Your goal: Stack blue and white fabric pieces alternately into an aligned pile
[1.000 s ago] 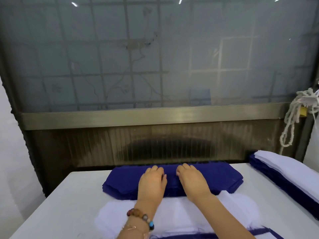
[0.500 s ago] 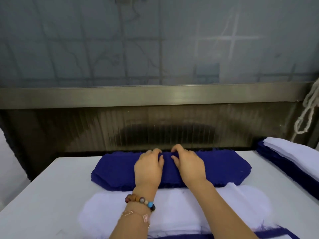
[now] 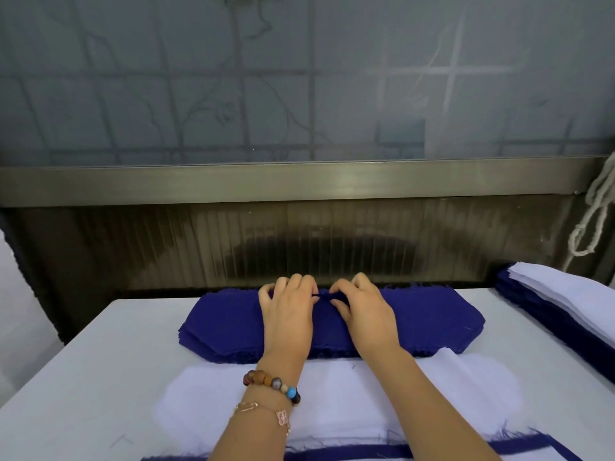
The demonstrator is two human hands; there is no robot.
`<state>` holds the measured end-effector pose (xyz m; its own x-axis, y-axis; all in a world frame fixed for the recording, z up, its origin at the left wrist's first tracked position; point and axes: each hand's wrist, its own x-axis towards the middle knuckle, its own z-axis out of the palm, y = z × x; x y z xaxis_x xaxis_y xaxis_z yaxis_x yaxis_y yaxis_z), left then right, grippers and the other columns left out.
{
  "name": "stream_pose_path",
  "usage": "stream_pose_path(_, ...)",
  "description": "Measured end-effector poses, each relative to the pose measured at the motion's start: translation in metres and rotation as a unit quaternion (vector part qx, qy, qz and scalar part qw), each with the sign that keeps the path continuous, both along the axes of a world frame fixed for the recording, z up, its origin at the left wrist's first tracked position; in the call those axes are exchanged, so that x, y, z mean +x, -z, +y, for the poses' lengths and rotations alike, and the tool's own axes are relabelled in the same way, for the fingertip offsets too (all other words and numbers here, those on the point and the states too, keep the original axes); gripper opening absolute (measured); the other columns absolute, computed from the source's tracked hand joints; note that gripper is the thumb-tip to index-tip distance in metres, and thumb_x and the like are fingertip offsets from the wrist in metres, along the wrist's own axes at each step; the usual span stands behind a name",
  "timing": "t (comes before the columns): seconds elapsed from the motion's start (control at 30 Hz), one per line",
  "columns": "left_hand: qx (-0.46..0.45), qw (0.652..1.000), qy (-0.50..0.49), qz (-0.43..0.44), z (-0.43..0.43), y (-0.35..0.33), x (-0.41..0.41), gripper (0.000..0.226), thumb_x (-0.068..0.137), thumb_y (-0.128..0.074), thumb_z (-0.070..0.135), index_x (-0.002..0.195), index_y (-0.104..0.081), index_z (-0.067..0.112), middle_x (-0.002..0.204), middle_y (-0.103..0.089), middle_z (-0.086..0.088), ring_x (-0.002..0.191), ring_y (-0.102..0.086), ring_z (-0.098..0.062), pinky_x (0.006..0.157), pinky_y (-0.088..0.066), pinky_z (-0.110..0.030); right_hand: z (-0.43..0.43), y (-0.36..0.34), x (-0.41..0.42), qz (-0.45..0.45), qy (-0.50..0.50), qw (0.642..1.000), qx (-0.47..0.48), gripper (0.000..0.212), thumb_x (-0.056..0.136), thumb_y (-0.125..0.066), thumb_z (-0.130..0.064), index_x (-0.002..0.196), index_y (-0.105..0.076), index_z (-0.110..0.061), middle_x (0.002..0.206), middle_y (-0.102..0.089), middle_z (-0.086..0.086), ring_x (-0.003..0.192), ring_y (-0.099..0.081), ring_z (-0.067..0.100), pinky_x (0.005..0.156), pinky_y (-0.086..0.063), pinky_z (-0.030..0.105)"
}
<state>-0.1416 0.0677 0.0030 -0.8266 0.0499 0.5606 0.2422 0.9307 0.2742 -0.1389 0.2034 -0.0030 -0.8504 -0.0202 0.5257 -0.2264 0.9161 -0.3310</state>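
Note:
A stack of dark blue fabric pieces [image 3: 429, 319] lies across the far middle of the white table [image 3: 86, 371]. My left hand [image 3: 288, 314] and my right hand [image 3: 366, 314] sit side by side on its top, fingers curled, pinching the top blue piece into a small ridge between them. Closer to me lies a stack of white fabric pieces [image 3: 332, 400]. At the bottom edge is a mixed blue and white pile [image 3: 549, 447], only partly in view.
Another layered pile of white on blue fabric [image 3: 562, 304] sits at the table's right edge. A metal rail and dark ribbed panel [image 3: 299, 244] rise just behind the table. A white cord [image 3: 592, 221] hangs at the right.
My fingers went from lying flat on the blue stack to curling and pinching its top piece near the far edge. The camera tilted down.

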Motion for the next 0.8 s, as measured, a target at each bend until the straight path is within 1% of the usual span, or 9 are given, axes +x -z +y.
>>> stream_pose_path(0.07,0.013,1.0,0.002,-0.012,-0.001,0.001,0.0,0.003,0.099,-0.048,0.033,0.101,-0.049,0.035,0.101,-0.055,0.015,0.101,-0.049,-0.009,0.1,-0.026,-0.033,0.0,0.0,0.0,-0.003,0.008,1.0,-0.005,0.02,0.096,-0.052,-0.038,0.113,-0.056,-0.028,0.102,-0.042,-0.008,0.089,-0.044,0.007,0.063,-0.038,0.018)
stream_pose_path(0.13,0.015,1.0,-0.008,-0.025,-0.002,0.001,-0.001,0.008,0.097,-0.05,0.038,0.105,-0.051,0.035,0.104,-0.055,0.015,0.104,-0.048,-0.009,0.099,-0.026,-0.034,0.0,0.0,-0.001,-0.015,0.017,1.0,-0.008,0.022,0.096,-0.052,-0.039,0.113,-0.055,-0.027,0.105,-0.043,-0.007,0.09,-0.044,0.007,0.064,-0.04,0.019)
stream_pose_path(0.23,0.009,0.999,-0.021,-0.033,-0.005,0.002,-0.002,0.015,0.095,-0.053,0.043,0.108,-0.056,0.036,0.107,-0.056,0.015,0.106,-0.047,-0.01,0.1,-0.026,-0.036,-0.001,-0.002,-0.003,-0.042,0.031,0.998,-0.019,0.026,0.096,-0.052,-0.041,0.115,-0.055,-0.025,0.111,-0.045,-0.004,0.092,-0.045,0.009,0.068,-0.041,0.019)
stream_pose_path(0.33,0.023,0.998,-0.033,-0.047,-0.014,-0.003,-0.002,0.016,0.092,-0.056,0.046,0.104,-0.057,0.036,0.104,-0.057,0.016,0.105,-0.047,-0.011,0.101,-0.027,-0.038,0.005,-0.008,-0.004,-0.077,0.029,0.996,-0.03,0.029,0.095,-0.054,-0.039,0.117,-0.056,-0.02,0.115,-0.046,0.0,0.094,-0.049,0.014,0.076,-0.044,0.022)
stream_pose_path(0.47,0.012,0.996,-0.046,-0.077,-0.042,-0.014,-0.002,0.015,0.09,-0.059,0.046,0.1,-0.06,0.035,0.101,-0.058,0.015,0.106,-0.048,-0.014,0.101,-0.027,-0.041,0.035,-0.021,-0.002,-0.156,0.016,0.987,-0.035,0.029,0.095,-0.056,-0.034,0.117,-0.057,-0.016,0.119,-0.047,0.004,0.102,-0.052,0.021,0.09,-0.047,0.031)
stream_pose_path(0.53,0.011,0.995,-0.064,-0.08,-0.062,-0.018,-0.001,0.013,0.089,-0.061,0.045,0.097,-0.06,0.035,0.1,-0.06,0.014,0.106,-0.049,-0.014,0.101,-0.027,-0.042,0.059,-0.027,0.001,-0.186,0.031,0.982,-0.024,0.028,0.094,-0.057,-0.035,0.116,-0.057,-0.017,0.117,-0.047,0.003,0.106,-0.051,0.021,0.092,-0.048,0.035)
stream_pose_path(0.6,0.015,0.992,-0.092,-0.087,-0.082,-0.02,0.001,0.012,0.089,-0.062,0.045,0.094,-0.061,0.035,0.101,-0.062,0.012,0.107,-0.05,-0.015,0.1,-0.028,-0.043,0.083,-0.031,0.005,-0.203,0.056,0.978,-0.009,0.026,0.094,-0.057,-0.037,0.112,-0.058,-0.018,0.117,-0.048,0.004,0.106,-0.052,0.022,0.092,-0.047,0.035)
stream_pose_path(0.67,0.027,0.988,-0.121,-0.095,-0.1,-0.022,0.003,0.012,0.089,-0.062,0.046,0.094,-0.062,0.035,0.103,-0.063,0.01,0.108,-0.05,-0.017,0.098,-0.029,-0.043,0.105,-0.033,0.009,-0.215,0.082,0.973,-0.003,0.027,0.094,-0.058,-0.036,0.113,-0.058,-0.017,0.119,-0.048,0.007,0.108,-0.052,0.024,0.095,-0.045,0.035)
stream_pose_path(0.8,0.056,0.978,-0.17,-0.11,-0.126,-0.018,0.005,0.017,0.09,-0.06,0.045,0.101,-0.062,0.032,0.102,-0.066,0.005,0.102,-0.055,-0.02,0.084,-0.033,-0.038,0.138,-0.031,0.016,-0.22,0.146,0.964,0.002,0.038,0.095,-0.055,-0.038,0.127,-0.054,-0.017,0.125,-0.045,0.01,0.117,-0.046,0.029,0.098,-0.043,0.039)
